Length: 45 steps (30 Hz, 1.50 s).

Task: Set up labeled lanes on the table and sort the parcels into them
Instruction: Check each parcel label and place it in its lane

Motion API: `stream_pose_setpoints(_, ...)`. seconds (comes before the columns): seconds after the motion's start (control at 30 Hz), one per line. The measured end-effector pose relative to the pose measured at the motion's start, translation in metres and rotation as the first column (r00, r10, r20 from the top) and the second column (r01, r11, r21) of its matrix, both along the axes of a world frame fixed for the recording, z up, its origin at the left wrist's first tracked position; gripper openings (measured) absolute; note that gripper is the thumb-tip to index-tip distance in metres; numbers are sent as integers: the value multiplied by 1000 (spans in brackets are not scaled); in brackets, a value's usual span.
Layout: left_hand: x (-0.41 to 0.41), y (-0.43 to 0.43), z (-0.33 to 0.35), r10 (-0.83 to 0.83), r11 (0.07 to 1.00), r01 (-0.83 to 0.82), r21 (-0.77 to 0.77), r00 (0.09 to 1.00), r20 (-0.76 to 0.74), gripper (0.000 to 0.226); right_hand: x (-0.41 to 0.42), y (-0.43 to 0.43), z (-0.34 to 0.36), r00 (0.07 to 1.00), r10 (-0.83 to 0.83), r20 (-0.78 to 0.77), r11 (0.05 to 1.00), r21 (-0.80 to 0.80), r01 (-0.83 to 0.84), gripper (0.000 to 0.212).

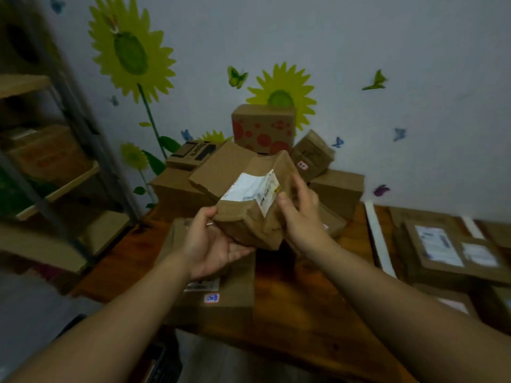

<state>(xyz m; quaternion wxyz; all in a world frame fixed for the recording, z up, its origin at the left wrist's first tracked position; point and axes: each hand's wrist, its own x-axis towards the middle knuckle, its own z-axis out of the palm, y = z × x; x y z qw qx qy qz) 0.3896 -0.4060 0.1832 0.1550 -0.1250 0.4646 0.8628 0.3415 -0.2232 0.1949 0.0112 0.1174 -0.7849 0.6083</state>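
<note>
A crumpled brown paper parcel with a white shipping label on top is held above the wooden table. My left hand supports it from below, thumb curled over its near left edge. My right hand grips its right side. Behind it rises a pile of cardboard parcels, topped by a box with red dots. A flat carton with a label lies on the table under my left hand.
White strips lie across the table at the right, with several labelled flat parcels beyond them. A metal shelf rack with boxes stands at the left. The wall with sunflower stickers is close behind the pile.
</note>
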Motion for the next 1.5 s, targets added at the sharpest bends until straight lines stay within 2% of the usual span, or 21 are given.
stream_pose_setpoints(0.1,6,13,3,-131,991,131,23,991,-18,63,18,29,6,986,-169,4,986,2,169,86)
stream_pose_setpoints(0.17,8,25,7,-171,985,171,6,985,-14,61,29,51,7,977,-213,11,977,-1,213,98)
stream_pose_setpoints(0.2,9,33,10,-183,983,183,-23,983,-8,61,34,61,7,978,-209,25,977,-25,210,97)
stream_pose_setpoints(0.3,9,61,21,-143,985,140,-98,990,-20,60,50,93,9,969,-245,42,965,-81,248,73)
stream_pose_setpoints(0.43,15,107,38,-75,968,22,-249,977,-202,26,67,142,17,952,-306,9,950,-65,306,55)
stream_pose_setpoints(0.53,18,136,49,-30,916,-151,-372,898,-439,35,87,182,21,966,-259,12,964,-50,260,64)
stream_pose_setpoints(0.6,21,159,58,-117,890,-173,-421,807,-578,46,103,211,24,973,-229,-1,973,-31,229,64)
stream_pose_setpoints(0.7,27,201,70,-219,851,-185,-492,726,-652,50,125,254,30,968,-248,-34,969,-32,247,62)
stream_pose_setpoints(0.73,30,217,74,-216,849,-175,-498,746,-630,42,130,269,32,956,-287,-60,958,-11,287,60)
stream_pose_setpoints(0.8,40,252,87,-234,894,2,-449,856,-462,21,141,300,37,925,-364,-113,930,17,368,50)
stream_pose_setpoints(0.87,48,283,95,-353,879,213,-427,892,-281,38,152,331,41,899,-422,-114,904,27,427,40)
stream_pose_setpoints(1.03,55,359,93,-465,787,320,-527,869,-168,54,177,399,45,831,-528,-175,829,103,549,27)
stream_pose_setpoints(1.2,52,422,89,-554,727,403,-556,823,-126,66,194,455,45,768,-623,-147,747,180,640,34)
stream_pose_setpoints(1.33,40,465,82,-602,666,420,-617,791,-111,61,202,488,36,746,-662,-79,723,194,663,30)
stream_pose_setpoints(1.5,12,511,57,-699,511,442,-738,712,-58,53,190,525,14,719,-694,20,700,248,669,41)
